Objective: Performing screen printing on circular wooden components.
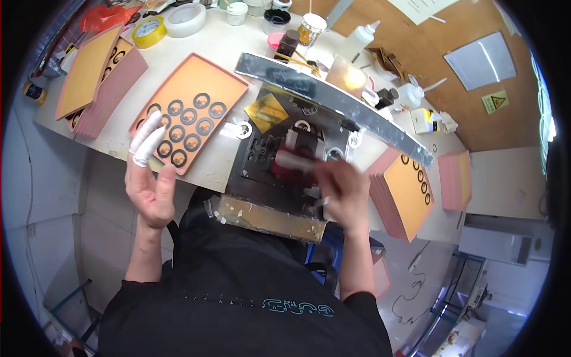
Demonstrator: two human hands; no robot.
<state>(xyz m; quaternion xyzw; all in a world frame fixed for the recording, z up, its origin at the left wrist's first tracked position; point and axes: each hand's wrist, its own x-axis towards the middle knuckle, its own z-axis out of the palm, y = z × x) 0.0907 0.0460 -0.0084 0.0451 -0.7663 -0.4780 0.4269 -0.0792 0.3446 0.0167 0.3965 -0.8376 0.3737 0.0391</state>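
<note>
My left hand (pixel 150 187) is raised beside a pink-rimmed orange tray (pixel 214 77), its fingers spread and holding nothing. White covers sit on two of its fingers. Several black ring-shaped parts (pixel 192 141) lie in that tray. Over a dark metal work plate (pixel 262 184), my right hand (pixel 346 190) is smeared by motion, so what its fingers hold cannot be made out. A pale blurred streak stretches from it across a dark red piece (pixel 288 157) on a small fixture. A white ring (pixel 303 126) shows at the fixture's back.
A long metal bar (pixel 339 95) spans the plate's back. Stacked trays stand left (pixel 110 89) and right (pixel 401 193). Tape rolls (pixel 148 32), tubs (pixel 237 14) and squeeze bottles (pixel 360 40) line the far side. A yellow square sheet (pixel 266 113) lies on the plate.
</note>
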